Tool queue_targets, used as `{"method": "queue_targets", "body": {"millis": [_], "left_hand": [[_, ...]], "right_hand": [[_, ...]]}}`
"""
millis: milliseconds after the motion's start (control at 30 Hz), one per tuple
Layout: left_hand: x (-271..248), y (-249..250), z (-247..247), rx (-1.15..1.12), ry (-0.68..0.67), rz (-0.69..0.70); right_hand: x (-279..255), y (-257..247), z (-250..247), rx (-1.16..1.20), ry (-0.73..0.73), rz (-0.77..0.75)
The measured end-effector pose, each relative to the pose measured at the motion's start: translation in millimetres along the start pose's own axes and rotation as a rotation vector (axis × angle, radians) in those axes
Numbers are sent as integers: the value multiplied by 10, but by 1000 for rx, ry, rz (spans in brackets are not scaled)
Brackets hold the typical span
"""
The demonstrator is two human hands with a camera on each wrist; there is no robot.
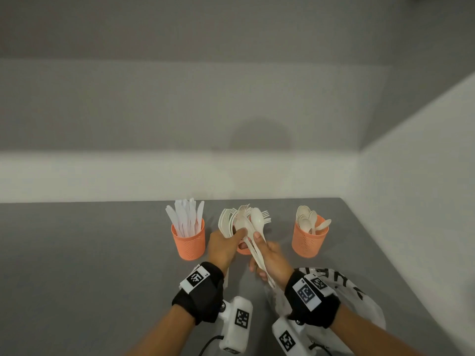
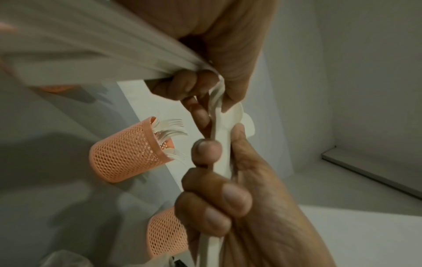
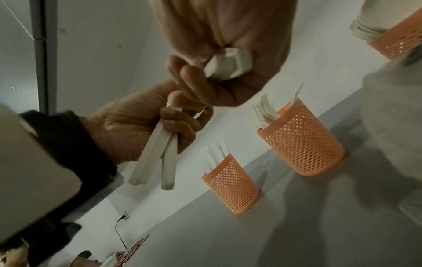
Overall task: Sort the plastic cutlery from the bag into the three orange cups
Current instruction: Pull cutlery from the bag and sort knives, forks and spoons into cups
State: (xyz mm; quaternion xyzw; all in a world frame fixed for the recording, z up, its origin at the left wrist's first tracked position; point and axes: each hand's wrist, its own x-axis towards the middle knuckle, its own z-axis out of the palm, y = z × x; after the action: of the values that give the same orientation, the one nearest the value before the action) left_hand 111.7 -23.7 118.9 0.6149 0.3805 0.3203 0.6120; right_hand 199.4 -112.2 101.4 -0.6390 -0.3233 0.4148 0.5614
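My left hand (image 1: 224, 245) grips a fan of cream plastic forks (image 1: 226, 220); my right hand (image 1: 270, 258) clasps cream plastic spoons (image 1: 257, 222), both above the middle orange mesh cup (image 1: 243, 249).

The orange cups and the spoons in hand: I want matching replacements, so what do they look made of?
Orange cups: likely molded matte plastic, with perforated mesh walls. Spoons in the right hand: thin, cream, faintly glossy, probably plastic; bioplastic can't be excluded.

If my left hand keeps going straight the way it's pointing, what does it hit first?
Most likely the middle orange cup with forks, directly beyond the left hand, which holds a fan of forks. Depth from the head view is uncertain.
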Motion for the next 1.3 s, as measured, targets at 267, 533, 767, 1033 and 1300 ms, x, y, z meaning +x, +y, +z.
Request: {"method": "queue_targets", "body": {"millis": [267, 533, 767, 1033, 1300], "left_hand": [[13, -44, -36, -79, -36, 26], [66, -61, -28, -107, -28, 17], [76, 43, 156, -145, -34, -7], [184, 191, 416, 14, -2, 185], [437, 291, 387, -209, -64, 45]], "right_hand": [[0, -20, -70, -13, -187, 73], [60, -9, -93, -46, -156, 66], [68, 22, -90, -601, 16, -172], [151, -230, -292, -266, 4, -113], [279, -468, -912, 184, 153, 26]]}}
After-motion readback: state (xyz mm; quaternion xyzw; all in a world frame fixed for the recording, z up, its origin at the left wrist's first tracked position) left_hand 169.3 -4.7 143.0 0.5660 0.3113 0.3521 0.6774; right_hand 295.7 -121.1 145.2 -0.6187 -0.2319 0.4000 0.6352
